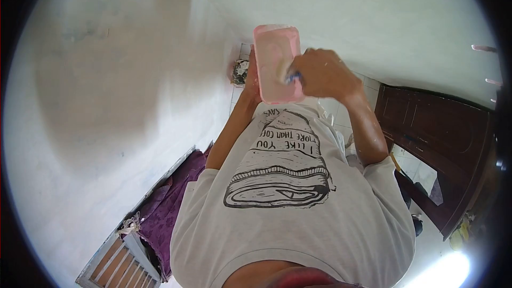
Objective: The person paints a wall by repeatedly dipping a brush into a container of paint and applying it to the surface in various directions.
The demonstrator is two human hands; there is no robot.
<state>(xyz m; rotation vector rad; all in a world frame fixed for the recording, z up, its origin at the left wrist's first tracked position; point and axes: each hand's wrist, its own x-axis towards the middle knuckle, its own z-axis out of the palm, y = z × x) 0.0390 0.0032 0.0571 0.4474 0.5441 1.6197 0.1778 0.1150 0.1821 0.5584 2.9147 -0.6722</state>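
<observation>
A pink plastic tub (260,64) containing pale, creamy paint is held up in front of my chest. My left hand (253,77) grips its left side, with most of the fingers hidden behind it. Over the tub's right edge, my right hand (326,74) is closed around a small paintbrush (292,78), of which a blue part and pale, motion-blurred bristles show. The bristles overlap the paint inside the tub. White specks dot my right hand and forearm.
On the left, a white wall (192,90) carries a large greyish damp-looking patch. A black-and-white speckled bucket-like thing (240,72) stands on floor tiles below. Purple cloth (173,202) lies lower left, near a slatted wooden frame (120,261). Dark wooden furniture (432,122) stands at right.
</observation>
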